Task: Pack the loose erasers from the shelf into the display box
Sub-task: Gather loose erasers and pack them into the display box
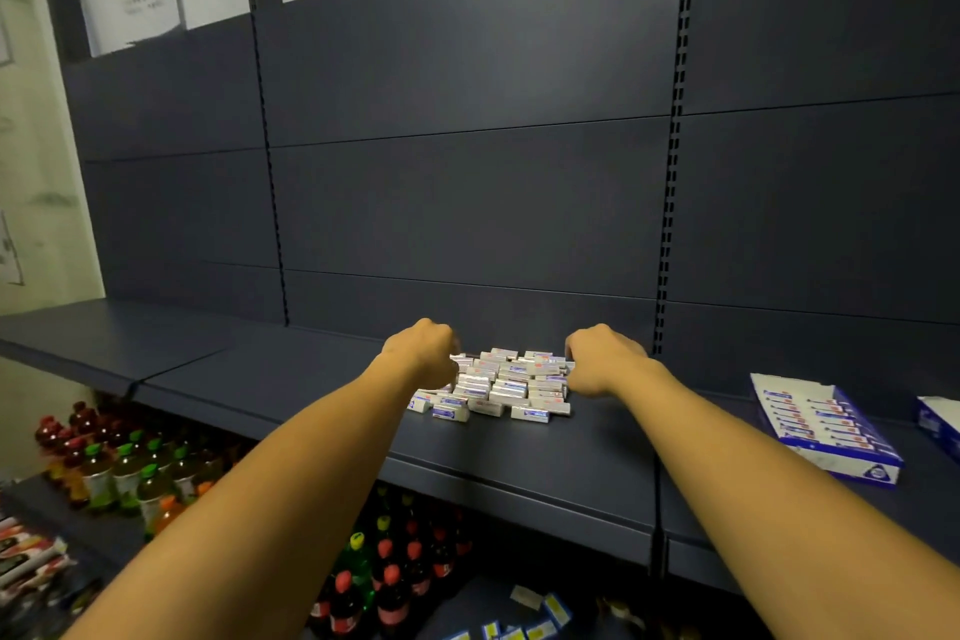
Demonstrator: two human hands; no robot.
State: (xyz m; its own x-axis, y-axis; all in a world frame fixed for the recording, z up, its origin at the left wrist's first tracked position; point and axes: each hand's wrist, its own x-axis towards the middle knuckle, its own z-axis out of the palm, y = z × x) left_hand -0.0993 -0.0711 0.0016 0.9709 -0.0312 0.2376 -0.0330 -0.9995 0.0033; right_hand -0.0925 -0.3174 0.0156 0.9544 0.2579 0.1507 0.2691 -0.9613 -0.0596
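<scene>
At the far left, below the dark shelf (311,379), rows of drink bottles (130,473) with green and red caps stood on a lower level, and more red-capped bottles (389,582) stood further right beneath the shelf's front edge. Above them the left hand (423,353) reached out over the shelf, knuckles up and fingers curled downward at the left edge of the pile of loose erasers (501,382); its grip was turned away from the camera, so I could not tell how far it was open or whether it had hold of anything. The erasers, small white blocks with blue and red printed sleeves, lay heaped in the middle of the shelf, toward the back panel (467,203), between the two hands. The right hand (602,361) met the right edge of the pile in the same way, fingers bent down and hidden behind the knuckles, and its grip likewise could not be judged. Well apart to the right, on the same shelf near its front edge, lay the display box (826,426), white and blue, open on top, with a row of erasers already lined up inside it. A second white and blue carton (940,424) sat just beyond it, cut off by the right edge of the view.
</scene>
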